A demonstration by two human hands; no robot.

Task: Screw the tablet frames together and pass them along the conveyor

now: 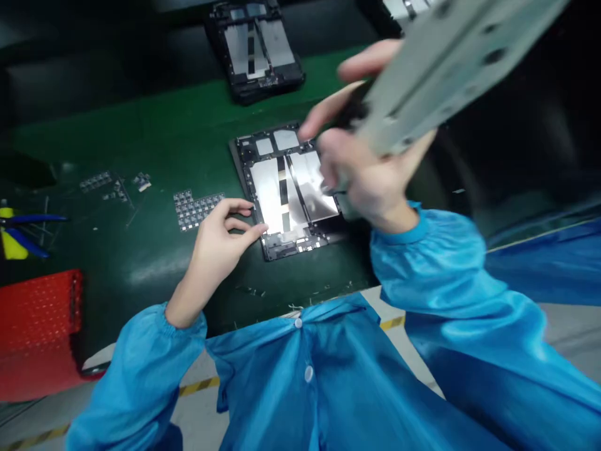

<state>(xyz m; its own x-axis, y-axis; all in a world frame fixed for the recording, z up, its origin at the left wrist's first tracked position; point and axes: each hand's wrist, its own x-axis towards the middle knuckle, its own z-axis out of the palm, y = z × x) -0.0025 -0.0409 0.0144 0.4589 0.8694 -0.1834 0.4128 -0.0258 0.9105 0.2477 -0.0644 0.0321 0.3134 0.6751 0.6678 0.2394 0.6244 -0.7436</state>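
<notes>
An opened tablet (270, 194) lies on the green mat, its silver battery cells and black frame exposed. My left hand (218, 238) holds the tablet's left edge near the lower corner, with thumb and fingertips against the frame. Over the tablet's right side is my right hand (375, 169), blurred, its fingers curled around a dark thing (352, 113) that I cannot make out. A grey metal bar with holes (446, 81) slants in from the upper right and covers part of this hand.
Beside my left hand sits a block of small boards (197, 210); further left are loose small parts (113, 185). Blue-and-yellow-handled pliers (28, 232) and a red perforated bin (37, 332) are at the left. Another opened tablet (258, 50) rests at the back.
</notes>
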